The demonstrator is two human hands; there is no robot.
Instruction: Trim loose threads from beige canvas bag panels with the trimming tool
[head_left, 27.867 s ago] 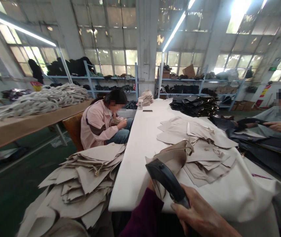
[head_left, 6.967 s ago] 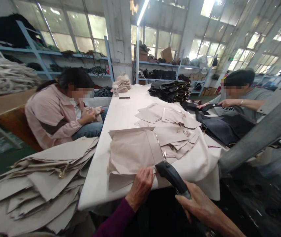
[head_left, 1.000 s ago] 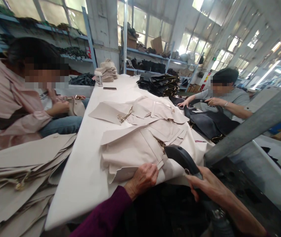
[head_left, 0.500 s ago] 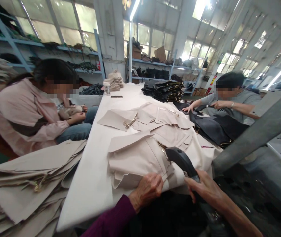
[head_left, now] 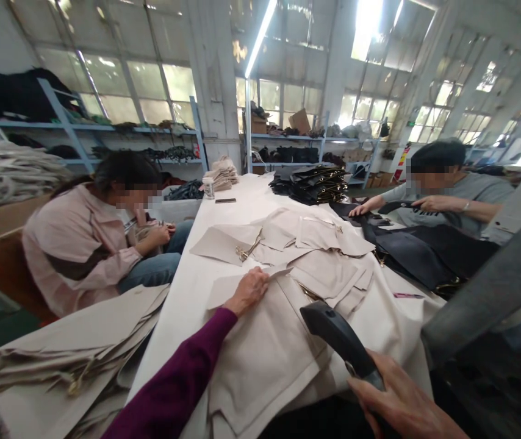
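Beige piece (head_left: 267, 360) lay at the near end of the white surface (head_left: 178, 305), right in front of the person, near part spread flat, far edge lifted. Left hand (head_left: 249, 289) had that far edge: fingers closed in a pinch, thin flap between them, rest of the grip hidden behind the knuckles. Right hand (head_left: 393, 390) had its fingers wrapped round the lower end of a black curved tool (head_left: 336, 332); the tool's head sat at the piece's right side, just beside the gold hardware (head_left: 310, 294). Touching or just above, couldn't tell.

Handling, judged by eye: the piece looked light and soft, bendy but with enough body to hold a fold, more like coated cloth or thin leather than limp fabric. Probably not fragile, though it might crease or scuff. Likely a bit floppy if lifted from one side only. Best hold seemed a free edge or corner, pinched flat, with the second grip on the opposite edge; the gold hardware looked hard and a poor place to grab. Tool looked rigid and heavier, best held round its lower end, as it was.

More beige pieces (head_left: 329, 271) lay loosely overlapped just beyond, and a stack of beige pieces (head_left: 82, 341) stood left of the surface.
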